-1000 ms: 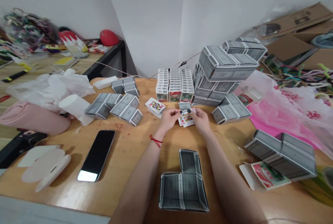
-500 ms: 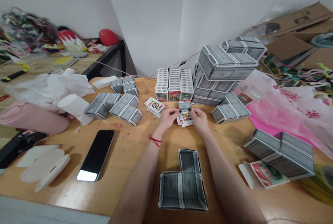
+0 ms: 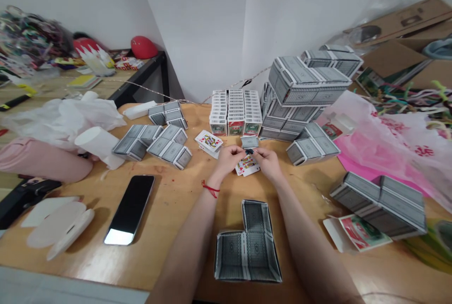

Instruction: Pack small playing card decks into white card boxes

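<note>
At the middle of the table, my left hand (image 3: pixel 229 160) and my right hand (image 3: pixel 269 160) meet with fingers pinched together. Between them is a playing card (image 3: pixel 250 142) with its grey patterned back showing; the fingertips cover its near edge. Under and in front of the fingers lie a few face-up playing cards (image 3: pixel 247 166), one a picture card. To the left of my left hand a small pile topped by a queen of hearts (image 3: pixel 210 140) rests on the table. Nearer me, between my forearms, stands an L-shaped open form (image 3: pixel 247 252) built from folded cards.
Three rows of card packs (image 3: pixel 236 111) stand behind the hands. Tall stacked card blocks (image 3: pixel 307 82) rise at right, with more card blocks (image 3: pixel 169 146) at left. A phone (image 3: pixel 130 209), a pink bottle (image 3: pixel 44 160) and an opened card box (image 3: pixel 360 233) lie around.
My fingertips have drawn closer together at the card. More of its patterned back shows beyond the fingers. The view has shifted slightly; the other things stay put.
</note>
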`<action>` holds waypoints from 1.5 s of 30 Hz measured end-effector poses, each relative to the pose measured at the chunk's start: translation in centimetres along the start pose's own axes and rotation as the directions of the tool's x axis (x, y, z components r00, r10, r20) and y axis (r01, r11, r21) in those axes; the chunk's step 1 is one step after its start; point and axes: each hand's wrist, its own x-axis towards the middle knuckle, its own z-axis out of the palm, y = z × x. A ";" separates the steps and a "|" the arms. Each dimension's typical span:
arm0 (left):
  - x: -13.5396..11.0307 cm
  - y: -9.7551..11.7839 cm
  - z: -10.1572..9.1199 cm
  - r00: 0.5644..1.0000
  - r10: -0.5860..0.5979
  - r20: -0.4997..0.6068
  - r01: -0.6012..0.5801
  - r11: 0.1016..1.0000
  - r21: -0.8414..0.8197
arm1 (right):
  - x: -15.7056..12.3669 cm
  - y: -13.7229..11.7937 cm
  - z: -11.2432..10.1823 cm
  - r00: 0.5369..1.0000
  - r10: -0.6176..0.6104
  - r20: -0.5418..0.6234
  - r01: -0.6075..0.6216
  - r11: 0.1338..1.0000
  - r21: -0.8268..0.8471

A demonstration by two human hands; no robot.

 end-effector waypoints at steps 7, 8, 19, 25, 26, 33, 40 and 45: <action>-0.2 0.4 0.1 0.999 -0.046 0.024 0.047 0.997 -0.062 | -0.2 -0.2 0.3 0.993 -0.006 -0.114 -0.002 0.998 -0.069; -0.2 0.5 0.0 0.998 -0.053 0.030 0.055 0.996 -0.065 | -0.3 -0.2 0.2 0.991 -0.010 -0.135 -0.001 0.997 -0.078; -0.3 0.8 -0.2 0.997 -0.056 0.053 0.059 0.997 -0.049 | -0.1 0.2 -0.7 0.943 -0.044 -0.330 0.002 0.992 -0.128; -0.2 0.2 -0.3 0.990 -0.078 0.121 0.095 0.986 -0.139 | 0.1 0.6 -1.0 0.939 -0.017 -0.344 -0.008 0.997 -0.071; -0.2 0.1 -0.2 0.991 -0.060 0.118 0.077 0.986 -0.147 | 0.2 0.6 -1.0 0.939 -0.021 -0.344 0.000 0.998 -0.062; 0.3 -1.0 0.5 0.994 0.105 0.008 -0.105 0.990 0.095 | 0.4 0.5 -0.6 0.980 -0.021 -0.199 0.025 1.000 0.019; 0.5 -0.9 0.6 0.977 0.120 -0.175 -0.096 0.986 0.139 | 0.1 0.0 0.2 0.998 0.040 -0.045 -0.033 0.989 0.147; 0.2 -1.0 0.7 0.976 0.179 -0.127 -0.146 0.961 0.234 | -0.2 -0.6 0.8 0.998 0.064 0.009 -0.065 0.990 0.128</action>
